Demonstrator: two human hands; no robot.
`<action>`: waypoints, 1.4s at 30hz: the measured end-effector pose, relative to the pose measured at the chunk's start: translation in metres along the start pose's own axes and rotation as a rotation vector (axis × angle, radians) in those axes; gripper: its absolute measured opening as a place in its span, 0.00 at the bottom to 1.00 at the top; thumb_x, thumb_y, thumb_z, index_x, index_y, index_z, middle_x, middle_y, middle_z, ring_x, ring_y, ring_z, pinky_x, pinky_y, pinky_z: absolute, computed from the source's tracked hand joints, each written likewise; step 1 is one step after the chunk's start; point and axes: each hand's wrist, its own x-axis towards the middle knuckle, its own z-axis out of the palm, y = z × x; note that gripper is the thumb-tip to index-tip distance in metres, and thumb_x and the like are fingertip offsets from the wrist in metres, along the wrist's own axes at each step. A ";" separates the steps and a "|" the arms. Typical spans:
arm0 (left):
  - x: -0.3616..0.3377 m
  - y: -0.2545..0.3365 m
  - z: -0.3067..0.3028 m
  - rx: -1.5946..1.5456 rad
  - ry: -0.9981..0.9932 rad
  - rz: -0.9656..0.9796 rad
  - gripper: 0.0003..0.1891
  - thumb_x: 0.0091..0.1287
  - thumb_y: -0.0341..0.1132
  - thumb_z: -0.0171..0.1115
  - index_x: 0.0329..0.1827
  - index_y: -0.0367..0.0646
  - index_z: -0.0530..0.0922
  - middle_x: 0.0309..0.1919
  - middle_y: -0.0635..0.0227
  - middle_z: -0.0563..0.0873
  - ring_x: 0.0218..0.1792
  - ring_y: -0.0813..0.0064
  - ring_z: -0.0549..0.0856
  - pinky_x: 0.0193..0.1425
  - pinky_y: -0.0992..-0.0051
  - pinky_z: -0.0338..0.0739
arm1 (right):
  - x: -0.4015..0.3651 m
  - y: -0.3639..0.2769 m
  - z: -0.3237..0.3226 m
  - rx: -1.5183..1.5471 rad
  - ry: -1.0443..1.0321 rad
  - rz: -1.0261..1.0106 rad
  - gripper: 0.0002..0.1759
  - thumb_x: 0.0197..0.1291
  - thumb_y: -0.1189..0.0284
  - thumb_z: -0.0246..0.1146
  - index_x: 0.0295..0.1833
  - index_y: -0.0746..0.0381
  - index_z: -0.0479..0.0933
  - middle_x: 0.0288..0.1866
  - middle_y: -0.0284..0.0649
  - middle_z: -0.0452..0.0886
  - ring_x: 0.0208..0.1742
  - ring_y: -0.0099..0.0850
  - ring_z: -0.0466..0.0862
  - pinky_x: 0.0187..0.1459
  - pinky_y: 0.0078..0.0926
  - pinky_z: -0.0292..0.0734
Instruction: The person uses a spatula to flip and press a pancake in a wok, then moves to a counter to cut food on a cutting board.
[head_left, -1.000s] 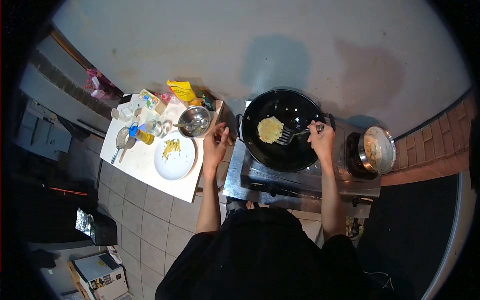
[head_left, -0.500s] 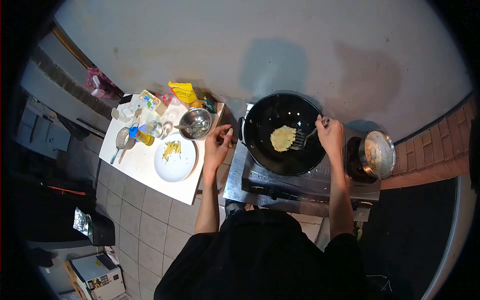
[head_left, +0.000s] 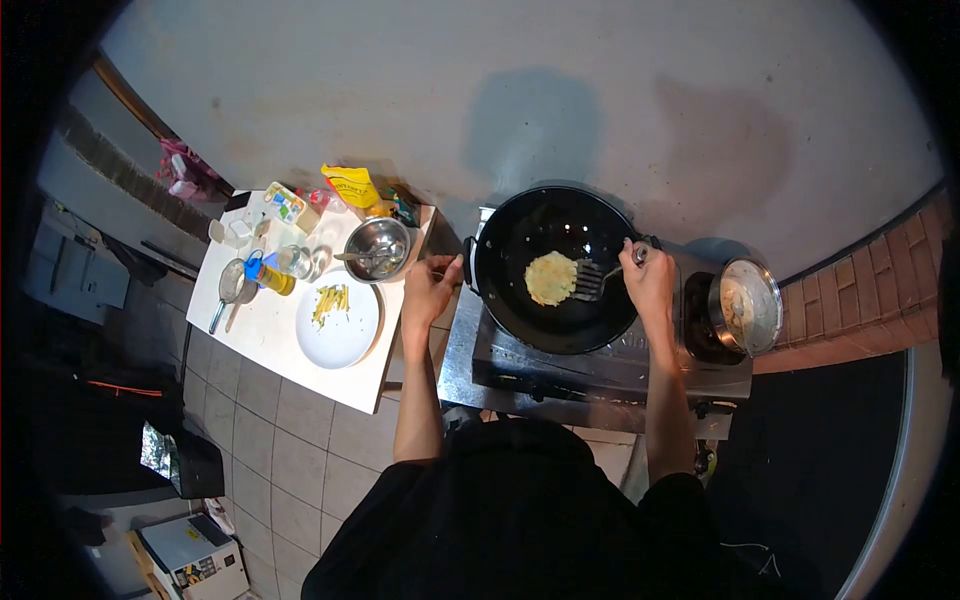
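My right hand (head_left: 650, 283) grips the handle of a slotted metal spatula (head_left: 590, 282). Its slotted head lies in the black wok (head_left: 545, 335), at the right edge of a round, pale yellow pancake (head_left: 549, 278). A few small bits and shiny spots show on the wok's dark inside. My left hand (head_left: 428, 293) is beside the wok's left handle (head_left: 470, 263), fingers bent and thumb apart, with the fingertips right by the handle. Underneath the wok is a metal gas stove (head_left: 460, 355).
Right on the stove stands a metal pot (head_left: 748, 305) with whitish contents. On the left table (head_left: 270, 335) are a white plate (head_left: 340, 347) with yellow-green strips, a steel bowl (head_left: 378, 238) with a utensil, a yellow oil bottle (head_left: 277, 280), a small strainer (head_left: 231, 281) and a yellow bag (head_left: 352, 187).
My left hand has come closer to the wok's left handle. The pancake looks rounder and flatter now, with the spatula still at its right edge. The whole view has shifted slightly.
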 end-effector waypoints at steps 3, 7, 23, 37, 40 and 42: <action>0.007 0.002 0.000 0.017 -0.027 -0.004 0.20 0.65 0.45 0.63 0.42 0.32 0.84 0.37 0.49 0.87 0.41 0.62 0.86 0.47 0.67 0.76 | -0.003 -0.013 -0.004 0.056 -0.048 -0.079 0.16 0.59 0.68 0.63 0.24 0.69 0.75 0.18 0.52 0.74 0.22 0.52 0.76 0.24 0.40 0.67; 0.008 -0.006 0.011 -0.026 0.124 0.067 0.15 0.63 0.39 0.66 0.40 0.31 0.84 0.22 0.60 0.85 0.22 0.75 0.82 0.29 0.75 0.75 | -0.002 -0.023 -0.016 -0.090 0.077 -0.235 0.14 0.60 0.66 0.63 0.28 0.65 0.79 0.19 0.51 0.76 0.24 0.52 0.79 0.26 0.42 0.70; 0.001 -0.008 0.014 -0.023 0.159 0.004 0.18 0.59 0.41 0.70 0.39 0.31 0.84 0.37 0.51 0.86 0.41 0.61 0.86 0.49 0.67 0.76 | -0.050 -0.023 0.023 0.328 0.102 0.435 0.20 0.61 0.71 0.60 0.18 0.70 0.72 0.12 0.47 0.72 0.12 0.39 0.73 0.23 0.36 0.65; 0.012 -0.012 0.024 0.018 0.142 -0.041 0.21 0.60 0.46 0.69 0.33 0.30 0.83 0.28 0.52 0.86 0.31 0.67 0.86 0.37 0.71 0.77 | -0.059 -0.018 0.008 0.093 0.132 0.321 0.17 0.59 0.70 0.60 0.20 0.69 0.74 0.17 0.53 0.72 0.23 0.55 0.73 0.27 0.42 0.66; 0.009 -0.005 0.023 0.034 0.163 0.010 0.22 0.61 0.46 0.69 0.34 0.28 0.83 0.26 0.52 0.86 0.32 0.67 0.86 0.38 0.71 0.77 | -0.055 -0.013 0.010 0.064 0.131 0.301 0.16 0.58 0.72 0.61 0.20 0.69 0.74 0.18 0.53 0.73 0.25 0.54 0.75 0.28 0.42 0.67; 0.013 -0.011 0.023 0.060 0.139 0.019 0.22 0.61 0.47 0.69 0.34 0.29 0.83 0.26 0.52 0.86 0.32 0.67 0.86 0.37 0.71 0.77 | -0.054 -0.009 0.013 0.081 0.137 0.282 0.15 0.57 0.73 0.61 0.20 0.69 0.75 0.19 0.53 0.74 0.25 0.53 0.76 0.29 0.41 0.68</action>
